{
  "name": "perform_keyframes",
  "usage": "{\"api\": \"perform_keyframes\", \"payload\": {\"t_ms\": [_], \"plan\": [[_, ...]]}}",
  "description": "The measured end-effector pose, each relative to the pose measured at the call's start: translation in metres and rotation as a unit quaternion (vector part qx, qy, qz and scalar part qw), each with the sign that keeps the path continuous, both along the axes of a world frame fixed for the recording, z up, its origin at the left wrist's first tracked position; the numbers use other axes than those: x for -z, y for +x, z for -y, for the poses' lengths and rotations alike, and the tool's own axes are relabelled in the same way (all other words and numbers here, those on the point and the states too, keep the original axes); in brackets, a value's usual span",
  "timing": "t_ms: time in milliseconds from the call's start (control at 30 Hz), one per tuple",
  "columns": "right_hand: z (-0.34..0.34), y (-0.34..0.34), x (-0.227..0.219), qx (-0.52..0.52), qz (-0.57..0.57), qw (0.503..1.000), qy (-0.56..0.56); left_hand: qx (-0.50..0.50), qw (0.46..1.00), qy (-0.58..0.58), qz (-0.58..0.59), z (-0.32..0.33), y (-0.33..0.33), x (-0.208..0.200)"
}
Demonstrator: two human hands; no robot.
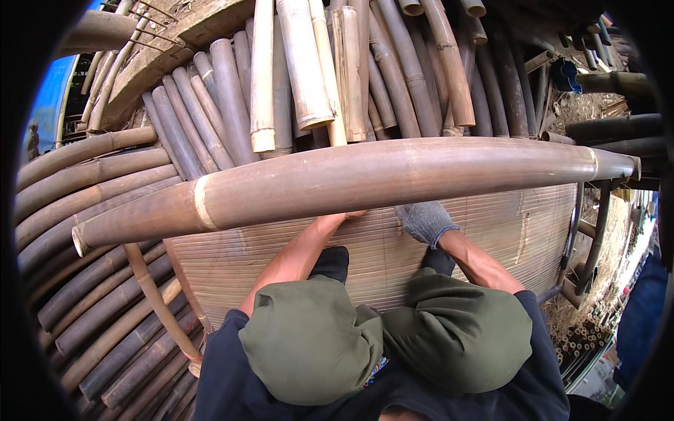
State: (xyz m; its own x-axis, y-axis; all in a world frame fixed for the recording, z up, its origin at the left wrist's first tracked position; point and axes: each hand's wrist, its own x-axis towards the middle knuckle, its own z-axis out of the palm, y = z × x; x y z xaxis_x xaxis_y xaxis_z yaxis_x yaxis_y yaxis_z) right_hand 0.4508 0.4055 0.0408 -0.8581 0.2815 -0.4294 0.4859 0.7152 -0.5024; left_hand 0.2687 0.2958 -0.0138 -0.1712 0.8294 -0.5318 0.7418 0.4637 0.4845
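Observation:
A thick brown bamboo pole (407,167) lies across the view in front of me, with pale rings at its joints and cut ends to the left and right. My left hand (357,214) is bare and almost wholly hidden behind the pole's near edge, so its fingers do not show. In a grey knitted glove, my right hand (426,222) is close to the pole's lower edge, a little right of its middle. The pole covers part of the glove, and its fingers cannot be made out. Whether either hand touches the pole is unclear.
Below the pole is a slatted bamboo platform (379,274), with my knees over its near side. Stacked bamboo poles (91,172) lie at the left. More upright or leaning lengths (302,63) stand beyond. A thin bamboo post (158,302) slants at the platform's left side.

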Motion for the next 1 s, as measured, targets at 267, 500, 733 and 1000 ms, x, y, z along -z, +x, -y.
{"api": "perform_keyframes", "payload": {"t_ms": [267, 500, 733, 1000], "plan": [[0.041, -0.005, 0.003, -0.146, -0.158, 0.964, 0.155, -0.001, 0.999, 0.033, 0.003, -0.006, 0.006, -0.002], [0.010, 0.039, -0.005, -0.022, -0.117, 0.988, -0.094, -0.056, 0.992, 0.111, 0.033, 0.008, 0.000, -0.008], [-0.008, 0.060, -0.021, 0.421, -0.056, 0.841, -0.336, -0.318, 0.878, 0.311, -0.178, 0.150, -0.046, -0.060], [-0.143, 0.246, -0.010, 0.698, -0.006, 0.654, -0.293, -0.421, 0.829, 0.049, -0.365, 0.306, -0.113, -0.035]]}}
